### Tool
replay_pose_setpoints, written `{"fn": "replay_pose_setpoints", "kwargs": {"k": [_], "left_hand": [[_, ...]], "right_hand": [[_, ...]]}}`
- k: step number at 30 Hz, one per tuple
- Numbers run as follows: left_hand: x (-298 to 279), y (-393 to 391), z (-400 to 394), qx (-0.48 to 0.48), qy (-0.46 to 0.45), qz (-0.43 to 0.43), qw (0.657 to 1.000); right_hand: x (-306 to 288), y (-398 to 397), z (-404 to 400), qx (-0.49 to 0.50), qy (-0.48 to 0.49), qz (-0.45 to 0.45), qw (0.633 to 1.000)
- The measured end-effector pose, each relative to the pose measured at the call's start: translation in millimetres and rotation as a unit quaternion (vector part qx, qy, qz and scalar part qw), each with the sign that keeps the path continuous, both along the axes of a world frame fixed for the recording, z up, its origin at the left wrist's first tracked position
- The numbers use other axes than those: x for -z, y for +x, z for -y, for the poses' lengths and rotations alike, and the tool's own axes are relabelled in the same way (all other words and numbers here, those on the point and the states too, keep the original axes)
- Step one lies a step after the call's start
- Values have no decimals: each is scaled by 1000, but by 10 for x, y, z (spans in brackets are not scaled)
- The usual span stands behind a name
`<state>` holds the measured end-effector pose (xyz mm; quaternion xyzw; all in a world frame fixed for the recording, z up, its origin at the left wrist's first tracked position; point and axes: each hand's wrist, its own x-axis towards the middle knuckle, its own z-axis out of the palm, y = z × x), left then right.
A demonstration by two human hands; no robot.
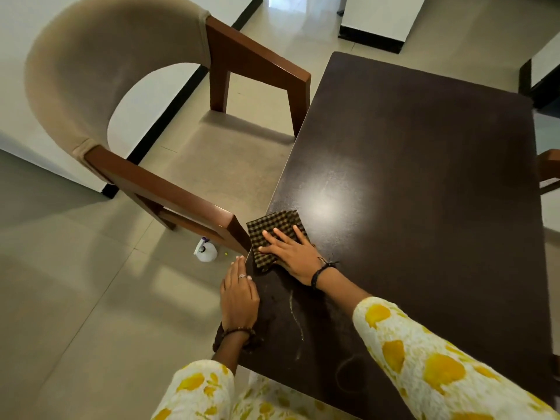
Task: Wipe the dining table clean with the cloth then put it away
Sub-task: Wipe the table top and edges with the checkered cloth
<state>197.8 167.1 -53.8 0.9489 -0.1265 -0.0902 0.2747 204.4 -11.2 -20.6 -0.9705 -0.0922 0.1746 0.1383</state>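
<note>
The dark brown dining table point(424, 183) fills the right half of the view. A folded black-and-tan checked cloth point(272, 228) lies at the table's left edge, partly hanging over it. My right hand point(291, 253) presses flat on the cloth with fingers spread. My left hand point(239, 295) rests flat along the table's left edge just below the cloth, fingers together, holding nothing. Pale smear marks point(295, 316) show on the tabletop near me.
A wooden armchair point(169, 189) with a beige curved back stands left of the table, its armrest end touching the cloth's corner. A white spray bottle point(206, 251) stands on the tiled floor under that armrest. Another chair's arm point(550, 168) shows at the right edge.
</note>
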Motion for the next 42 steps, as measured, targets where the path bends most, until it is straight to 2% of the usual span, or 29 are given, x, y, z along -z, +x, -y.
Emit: {"fn": "replay_pose_setpoints", "kwargs": {"k": [3,6,12,17,20,22,27,33,36,38,40,42], "left_hand": [[-42,-36,-34,13,17,17,1000],[-94,-250,-52,52,66,47,995],[-139,-1248,513,120,53,34,991],[-171,-1752,1077,179,20,44,983],[-143,-1835,1205,187,60,32,980],[-101,-1844,1212,182,87,27,979],[-68,-1824,1195,182,84,25,979],[-67,-1816,1200,190,101,42,976],[-61,-1844,1209,183,96,44,977],[-91,-1904,1250,186,106,48,976],[-132,-1990,1314,239,100,55,964],[-148,-2095,1402,333,86,61,937]], "right_hand": [[8,-188,166,-62,-10,14,998],[-34,-510,429,-68,6,21,997],[-63,-1550,1202,-7,32,25,999],[-124,-2507,1924,40,-14,-6,999],[-139,-2782,2165,47,-26,-5,999],[-124,-2792,2172,57,-21,23,998],[-204,-2292,1771,85,-30,6,996],[-114,-1624,1262,40,-3,30,999],[-74,-1692,1361,31,22,44,998],[-30,-1887,1500,39,60,91,993],[45,-2148,1647,66,80,146,984],[108,-2487,1791,117,62,174,976]]}}
